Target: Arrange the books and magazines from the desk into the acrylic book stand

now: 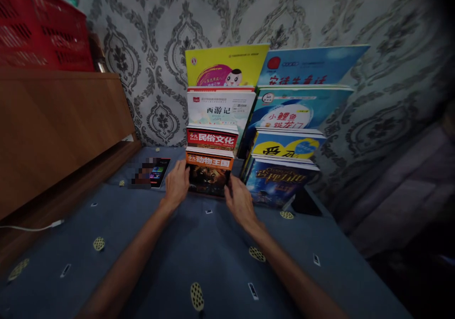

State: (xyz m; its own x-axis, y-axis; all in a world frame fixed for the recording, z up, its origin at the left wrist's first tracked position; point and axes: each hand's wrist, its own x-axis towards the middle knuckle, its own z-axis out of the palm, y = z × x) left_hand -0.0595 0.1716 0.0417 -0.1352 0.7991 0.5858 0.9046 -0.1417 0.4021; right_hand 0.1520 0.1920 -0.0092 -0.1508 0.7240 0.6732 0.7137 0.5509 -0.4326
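Books stand upright in two stepped columns against the wall. At the front of the left column is a book with an orange title band and a lion on a dark cover (pixel 208 177). My left hand (pixel 177 182) grips its left edge, fingers curled round the side. On the opposite edge my right hand (pixel 241 199) holds the same book, fingers bent against it. Right behind it rises a red-banded book (pixel 213 139), then a white book (pixel 220 108) and a taller yellow-green book (pixel 227 60). The lower parts of these rear books are hidden.
The right column has a dark blue book (pixel 277 184), a yellow-and-blue book (pixel 289 146), a teal book (pixel 302 105) and a blue book (pixel 313 63). A dark flat object (pixel 306 203) lies beside it. Left are a small book (pixel 159 173), a wooden cabinet (pixel 60 129) and a red basket (pixel 46 34).
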